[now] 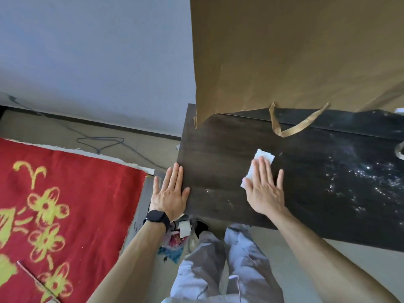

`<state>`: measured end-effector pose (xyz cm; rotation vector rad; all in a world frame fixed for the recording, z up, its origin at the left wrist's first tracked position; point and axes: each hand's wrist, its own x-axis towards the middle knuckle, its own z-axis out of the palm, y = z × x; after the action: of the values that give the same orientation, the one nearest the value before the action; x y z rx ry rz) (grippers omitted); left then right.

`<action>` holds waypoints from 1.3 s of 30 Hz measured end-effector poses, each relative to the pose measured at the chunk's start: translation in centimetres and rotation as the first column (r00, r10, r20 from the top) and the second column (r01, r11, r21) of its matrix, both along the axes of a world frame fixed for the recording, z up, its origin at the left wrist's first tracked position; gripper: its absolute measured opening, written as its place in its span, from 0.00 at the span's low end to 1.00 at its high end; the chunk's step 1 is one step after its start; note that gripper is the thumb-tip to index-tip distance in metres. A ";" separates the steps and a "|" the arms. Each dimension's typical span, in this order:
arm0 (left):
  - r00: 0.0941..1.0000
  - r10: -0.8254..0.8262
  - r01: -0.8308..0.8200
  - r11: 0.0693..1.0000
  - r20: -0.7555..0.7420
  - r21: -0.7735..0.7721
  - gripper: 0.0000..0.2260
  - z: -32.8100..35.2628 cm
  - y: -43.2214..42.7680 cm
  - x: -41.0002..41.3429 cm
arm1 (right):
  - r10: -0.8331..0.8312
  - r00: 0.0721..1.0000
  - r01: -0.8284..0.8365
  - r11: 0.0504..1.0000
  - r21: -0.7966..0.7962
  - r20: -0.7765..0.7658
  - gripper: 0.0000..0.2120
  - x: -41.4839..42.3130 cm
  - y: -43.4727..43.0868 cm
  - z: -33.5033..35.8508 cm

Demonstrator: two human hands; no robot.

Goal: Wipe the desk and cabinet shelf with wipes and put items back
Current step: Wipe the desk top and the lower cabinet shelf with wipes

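A dark wood desk point(218, 149) fills the middle and right of the head view. My right hand point(264, 189) lies flat with straight fingers on a white wipe point(263, 155), pressing it onto the desk top. My left hand point(170, 193), with a black watch on the wrist, rests flat with straight fingers on the desk's left edge. White dust specks point(360, 178) cover the desk's right part. The part around my hands looks cleaner.
A large brown paper bag point(295, 57) with ribbon handles stands at the back of the desk. A red cloth with yellow flowers point(54, 204) lies to the left. A bin with rubbish point(177, 239) sits under the desk by my legs. A cable point(100, 141) runs along the floor.
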<state>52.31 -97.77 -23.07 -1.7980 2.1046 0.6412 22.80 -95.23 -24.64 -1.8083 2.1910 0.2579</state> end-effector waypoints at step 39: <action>0.999 -0.032 0.030 0.997 0.036 0.075 0.39 2.6 6.2 3.3 | 0.591 0.795 -0.582 0.807 -0.098 0.140 0.31 15.8 4.6 -0.7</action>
<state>55.66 -91.53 -20.48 -1.7209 2.0526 0.6636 38.58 -90.65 -25.35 -2.4069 1.4776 0.1680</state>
